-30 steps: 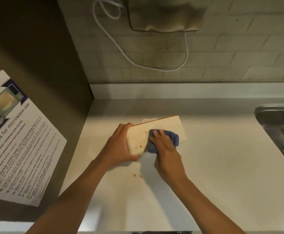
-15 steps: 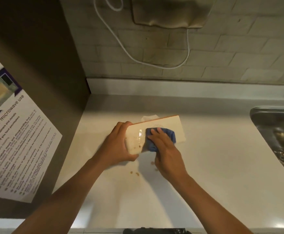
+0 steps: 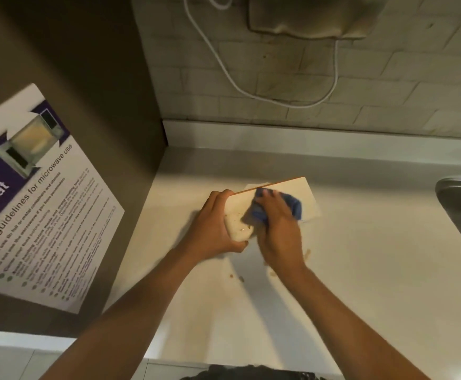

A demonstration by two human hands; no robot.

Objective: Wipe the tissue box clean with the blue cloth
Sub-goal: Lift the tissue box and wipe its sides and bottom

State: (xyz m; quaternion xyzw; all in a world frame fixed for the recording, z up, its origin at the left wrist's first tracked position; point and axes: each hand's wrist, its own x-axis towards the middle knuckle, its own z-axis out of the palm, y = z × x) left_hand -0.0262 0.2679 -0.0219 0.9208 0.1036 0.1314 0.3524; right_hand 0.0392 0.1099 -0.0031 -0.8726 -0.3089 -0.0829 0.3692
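While the left hand (image 3: 213,229) is gripping the near-left end of the tissue box (image 3: 307,194), fingers curled round it, the right hand (image 3: 277,229) is pressing the bunched blue cloth (image 3: 292,205) onto the box's top face. The box is lying on the counter (image 3: 361,270), toward its back-left corner. Small brown stains (image 3: 236,277) are sitting nearer the counter's front edge.

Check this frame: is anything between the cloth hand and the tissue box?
Nothing visible is. The right hand presses the blue cloth straight onto the tissue box, and the left hand grips the box's left end, clear of the cloth.
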